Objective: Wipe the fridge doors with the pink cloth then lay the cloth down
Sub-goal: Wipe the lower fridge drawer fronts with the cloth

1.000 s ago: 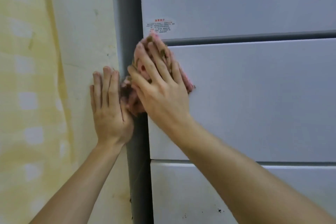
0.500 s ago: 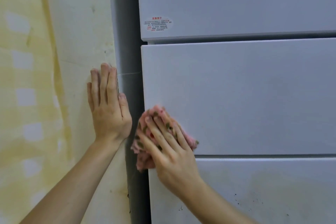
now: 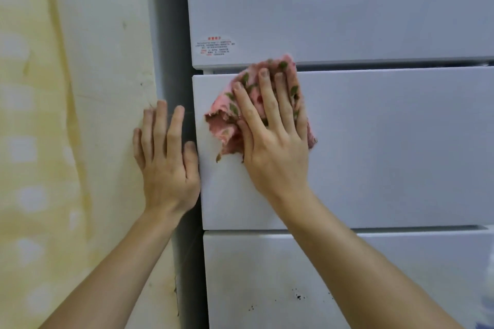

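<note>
A white fridge fills the right of the view, with an upper door (image 3: pixel 347 8), a middle door (image 3: pixel 387 141) and a lower door (image 3: pixel 267 275). The pink cloth (image 3: pixel 227 125), printed with green leaves, lies bunched against the middle door's upper left corner, its top edge reaching the gap under the upper door. My right hand (image 3: pixel 272 139) presses it flat with straight, spread fingers. My left hand (image 3: pixel 165 157) rests flat, fingers straight, on the wall and the fridge's grey side beside the middle door.
A stained cream wall (image 3: pixel 101 88) stands left of the fridge, with a yellow patterned surface (image 3: pixel 26 141) further left. A small warning sticker (image 3: pixel 216 47) sits on the upper door's lower left corner. Dark specks (image 3: pixel 298 296) mark the lower door.
My right hand has swept the cloth down to the middle door's bottom edge and back up to its top left corner. My left hand stays against the wall.
</note>
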